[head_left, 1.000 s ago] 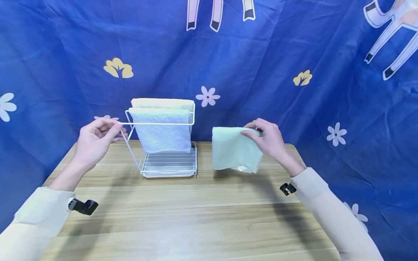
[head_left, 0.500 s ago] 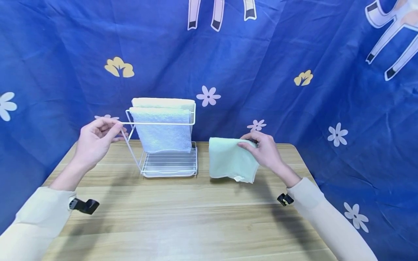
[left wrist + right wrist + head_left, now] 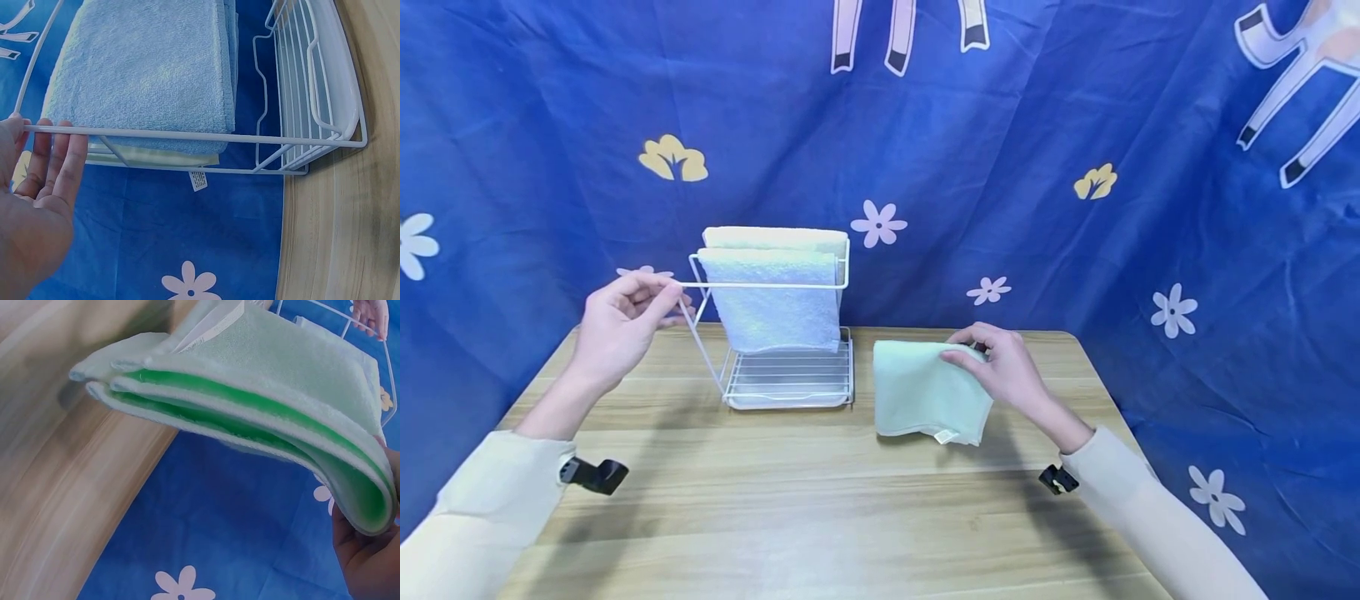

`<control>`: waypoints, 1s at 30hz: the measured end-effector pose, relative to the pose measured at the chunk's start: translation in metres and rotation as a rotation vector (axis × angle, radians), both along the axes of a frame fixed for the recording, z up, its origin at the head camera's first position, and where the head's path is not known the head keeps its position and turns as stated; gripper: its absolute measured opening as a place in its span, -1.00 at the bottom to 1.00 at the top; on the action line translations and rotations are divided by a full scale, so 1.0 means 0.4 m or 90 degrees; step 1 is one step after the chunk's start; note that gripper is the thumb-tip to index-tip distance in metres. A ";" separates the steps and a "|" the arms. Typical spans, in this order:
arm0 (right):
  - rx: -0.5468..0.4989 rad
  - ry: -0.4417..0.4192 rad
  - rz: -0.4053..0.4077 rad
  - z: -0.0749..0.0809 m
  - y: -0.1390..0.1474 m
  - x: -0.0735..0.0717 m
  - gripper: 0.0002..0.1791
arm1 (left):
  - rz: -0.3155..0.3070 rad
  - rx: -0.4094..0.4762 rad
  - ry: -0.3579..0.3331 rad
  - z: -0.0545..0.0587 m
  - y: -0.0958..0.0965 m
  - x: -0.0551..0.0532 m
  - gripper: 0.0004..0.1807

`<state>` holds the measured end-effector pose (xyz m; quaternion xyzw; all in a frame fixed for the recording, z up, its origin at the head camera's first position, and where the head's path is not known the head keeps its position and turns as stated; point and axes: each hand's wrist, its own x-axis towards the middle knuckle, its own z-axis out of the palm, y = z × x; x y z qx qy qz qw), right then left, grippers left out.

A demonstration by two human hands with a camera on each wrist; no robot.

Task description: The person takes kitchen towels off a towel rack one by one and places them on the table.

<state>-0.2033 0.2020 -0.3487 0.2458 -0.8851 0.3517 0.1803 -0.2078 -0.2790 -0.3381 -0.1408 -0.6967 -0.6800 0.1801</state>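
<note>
A white wire towel rack stands at the back left of the table. Over its upper bars hang a light blue towel and, behind that, a cream towel. My left hand pinches the rack's front upper corner between thumb and fingers. To the right of the rack, my right hand grips a folded pale green towel by its upper right corner. This towel hangs above the table with a small white tag at its lower edge. Its stacked folds show in the right wrist view.
A wooden table spans the lower view. Right behind it hangs a blue curtain printed with flowers and animal legs. The rack has a shallow white tray at its base.
My right hand has lowered the green towel and brought it slightly left and nearer to me. The left hand and the rack have stayed in place.
</note>
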 end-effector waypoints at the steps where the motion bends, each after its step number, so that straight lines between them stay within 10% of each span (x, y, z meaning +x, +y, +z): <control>1: 0.000 0.001 0.001 -0.001 0.000 0.004 -0.88 | -0.005 0.002 0.001 0.000 0.000 0.000 -0.87; 16: -0.001 -0.108 0.016 0.001 -0.006 0.054 -0.87 | 0.001 -0.002 -0.001 0.001 -0.002 -0.003 -0.87; 30: 0.020 -0.115 0.029 -0.038 -0.018 0.008 -0.84 | -0.002 -0.009 -0.002 -0.002 -0.003 -0.001 -0.86</control>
